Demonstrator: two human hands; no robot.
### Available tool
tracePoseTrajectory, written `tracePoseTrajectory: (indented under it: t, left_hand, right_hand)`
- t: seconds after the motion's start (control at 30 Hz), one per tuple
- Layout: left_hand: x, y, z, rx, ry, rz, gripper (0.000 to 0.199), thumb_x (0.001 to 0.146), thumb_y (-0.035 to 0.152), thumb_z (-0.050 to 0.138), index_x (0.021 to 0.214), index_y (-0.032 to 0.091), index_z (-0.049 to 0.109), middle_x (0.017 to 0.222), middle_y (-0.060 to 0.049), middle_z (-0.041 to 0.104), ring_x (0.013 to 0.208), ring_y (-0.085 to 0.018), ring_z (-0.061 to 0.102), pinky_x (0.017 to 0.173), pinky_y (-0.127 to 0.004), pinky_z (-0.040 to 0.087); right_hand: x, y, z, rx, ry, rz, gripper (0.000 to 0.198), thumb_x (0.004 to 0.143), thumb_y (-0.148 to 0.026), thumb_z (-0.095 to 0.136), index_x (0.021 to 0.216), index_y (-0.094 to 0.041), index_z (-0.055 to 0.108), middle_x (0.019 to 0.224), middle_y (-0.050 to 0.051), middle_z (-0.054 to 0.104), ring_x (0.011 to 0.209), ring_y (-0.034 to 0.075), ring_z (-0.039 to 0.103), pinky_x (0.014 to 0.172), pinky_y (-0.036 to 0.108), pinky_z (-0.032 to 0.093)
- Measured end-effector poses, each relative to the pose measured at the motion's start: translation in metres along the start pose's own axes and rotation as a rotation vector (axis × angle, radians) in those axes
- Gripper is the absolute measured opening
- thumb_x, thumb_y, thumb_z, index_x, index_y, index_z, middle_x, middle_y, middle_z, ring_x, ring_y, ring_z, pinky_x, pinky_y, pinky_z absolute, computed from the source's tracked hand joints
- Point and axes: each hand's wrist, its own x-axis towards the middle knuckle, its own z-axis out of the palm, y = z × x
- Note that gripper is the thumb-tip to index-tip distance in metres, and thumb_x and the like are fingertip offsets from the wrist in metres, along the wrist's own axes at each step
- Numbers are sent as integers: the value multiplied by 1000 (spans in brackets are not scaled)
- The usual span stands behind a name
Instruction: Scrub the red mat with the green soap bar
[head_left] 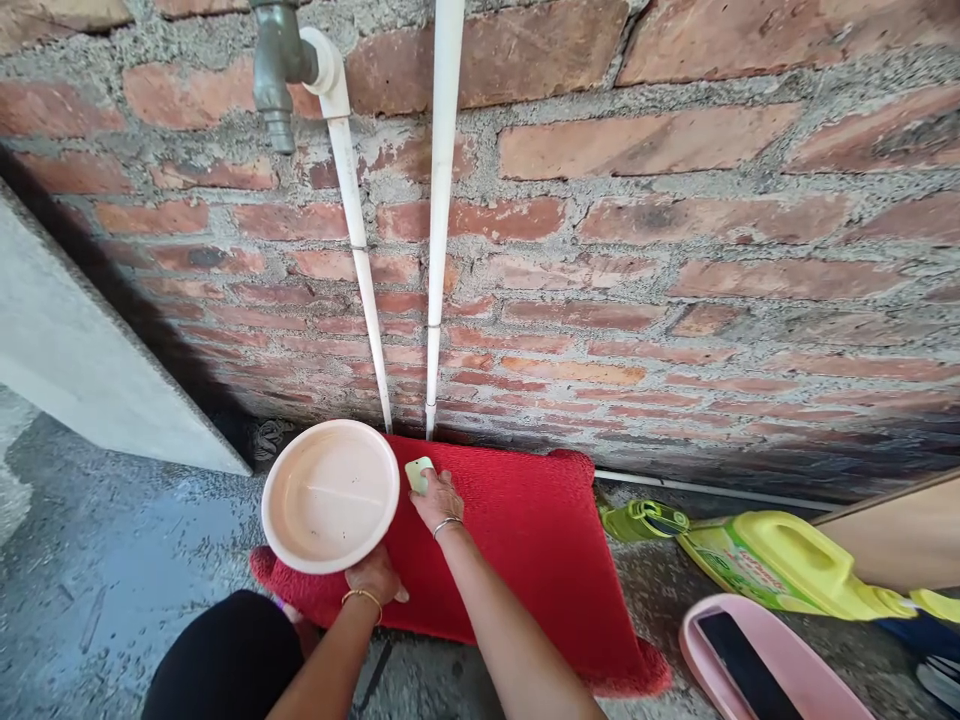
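My left hand (373, 575) grips the near rim of a pale pink basin (274, 495), its fingers partly hidden beneath it. The basin is tilted up toward me, and a few dark specks show on its inside. My right hand (439, 500), just right of the basin, is closed around a pale green bar of soap (418, 473). Both hands are over a red textured mat (517, 530), which lies over something I cannot make out and has rolled-looking corners.
A brick wall (585, 230) rises behind, with white pipes (442, 200) and a tap (276, 80). A grey slab (112, 330) leans at left. On the right are a yellow-green bottle (772, 565), a green container (637, 520) and a pink tub (701, 615) holding a dark flat object (750, 665).
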Motion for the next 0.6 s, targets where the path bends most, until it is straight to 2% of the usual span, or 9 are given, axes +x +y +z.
tracePoseTrajectory:
  t: [0.1,0.23,0.3,0.37,0.53,0.6]
  left_hand:
    - [0,2,-2,61,-3,-8,98,45,28,85,134,16,47,144,-18,48,136,-32,40,111,-39,34]
    - [7,-1,2,43,-3,3,99,41,31,86,132,20,49,141,-16,51,136,-35,39,112,-44,31]
    - [11,-3,5,36,-4,4,99,40,32,87,131,22,50,139,-15,53,136,-35,39,112,-46,31]
    - [12,-4,7,28,4,8,99,40,32,87,131,22,50,140,-14,53,136,-35,38,112,-45,31]
    - [5,-1,2,42,-5,-5,98,43,30,85,133,17,49,143,-18,48,136,-33,39,112,-40,34]
    - [2,1,-1,60,1,-8,97,44,30,85,132,16,50,142,-18,50,134,-33,42,110,-40,36]
  right_hand:
    - [5,21,-12,-6,5,26,45,78,-43,61,121,-32,55,120,6,52,104,21,60,82,29,46]
    - [0,68,-30,14,78,242,47,82,-48,54,127,-32,51,117,7,53,102,22,61,82,33,47]
    - [-4,78,-32,31,113,322,47,85,-50,49,128,-31,51,117,8,53,101,22,62,81,34,47]
    - [-6,72,-29,43,124,318,46,85,-50,49,126,-30,52,117,8,53,101,22,62,82,34,47]
    - [3,24,-11,28,58,119,45,82,-47,55,125,-32,52,119,7,52,104,21,60,82,31,46]
    - [7,17,-9,10,27,83,46,81,-46,57,125,-32,52,120,7,51,106,21,59,81,30,46]
